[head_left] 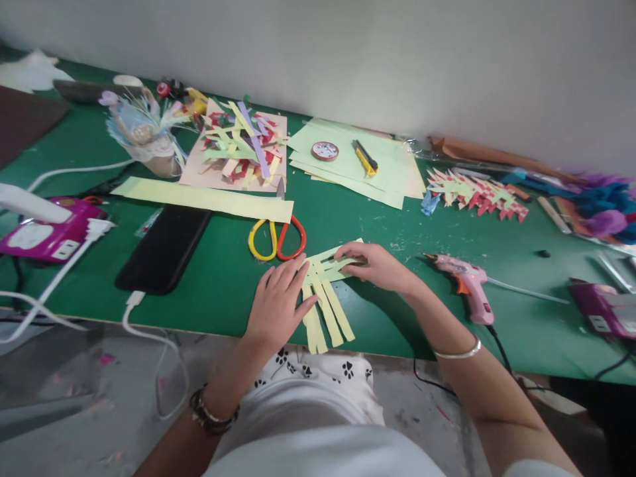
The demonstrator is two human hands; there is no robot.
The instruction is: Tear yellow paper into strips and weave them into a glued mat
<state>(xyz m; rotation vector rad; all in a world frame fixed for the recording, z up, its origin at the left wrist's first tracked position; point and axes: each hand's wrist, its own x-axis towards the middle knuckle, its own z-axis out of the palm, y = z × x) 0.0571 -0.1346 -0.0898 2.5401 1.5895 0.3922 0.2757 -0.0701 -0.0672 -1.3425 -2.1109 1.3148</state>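
Pale yellow-green paper strips [334, 308] lie crossed over and under each other at the front of the green table. My left hand [278, 298] rests flat on their left side, fingers stretched out and pressing on the paper. At the right side, my right hand [380, 265] pinches a crosswise strip between thumb and fingers. Several strip ends hang toward the table's front edge. Just behind my left hand are scissors [279, 244] with yellow and orange-red handles, partly covered by a long pale yellow paper band [213, 201].
A pink glue gun [470, 281] lies to the right, its cord over the edge. On the left are a black phone [163, 252] on a cable and a purple power strip [54, 228]. Farther back are cut strips [243, 146], green sheets [392, 189] and a yellow cutter [366, 159].
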